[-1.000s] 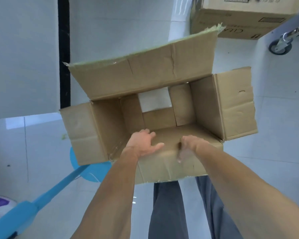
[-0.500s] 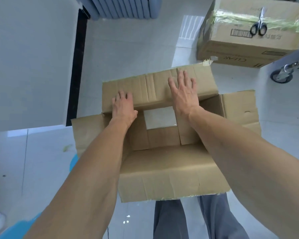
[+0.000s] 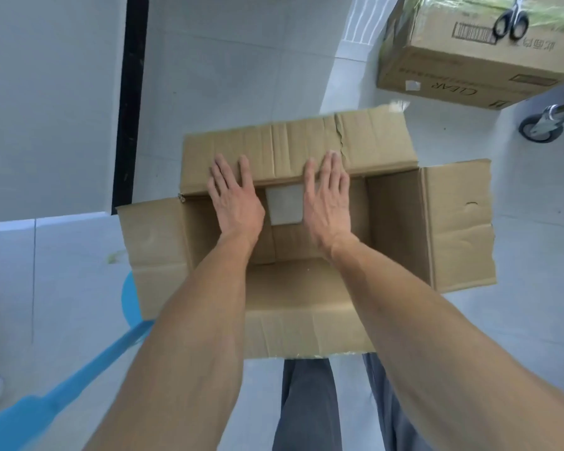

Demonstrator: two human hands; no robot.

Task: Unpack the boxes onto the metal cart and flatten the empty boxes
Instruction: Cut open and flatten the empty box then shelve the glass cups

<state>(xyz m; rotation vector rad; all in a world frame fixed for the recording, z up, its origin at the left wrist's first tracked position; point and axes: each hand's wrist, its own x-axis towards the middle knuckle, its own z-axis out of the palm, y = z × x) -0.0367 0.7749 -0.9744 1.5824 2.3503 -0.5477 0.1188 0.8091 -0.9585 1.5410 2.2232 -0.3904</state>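
Pale glossy floor tiles [image 3: 235,60] fill the room, with a black vertical strip [image 3: 128,102] running down beside a grey wall panel at the left. On the floor stands the empty cardboard box [image 3: 456,222], its four top flaps spread outward and a gap in its bottom showing the tile beneath. The person leans over it, both forearms reaching across the opening. The left hand [image 3: 233,196] lies flat, fingers straight and slightly spread, pressing on the far flap [image 3: 293,148] near its fold. The right hand [image 3: 328,196] does the same just beside it, palm down and fingers extended onto the same flap; neither hand grasps anything. At the upper right sits a second, taped box [image 3: 463,63] with black-handled scissors [image 3: 510,19] lying on its top. Just below that box a caster wheel [image 3: 539,128] touches the floor. A blue plastic object [image 3: 79,379] lies at the lower left, partly under the open box.
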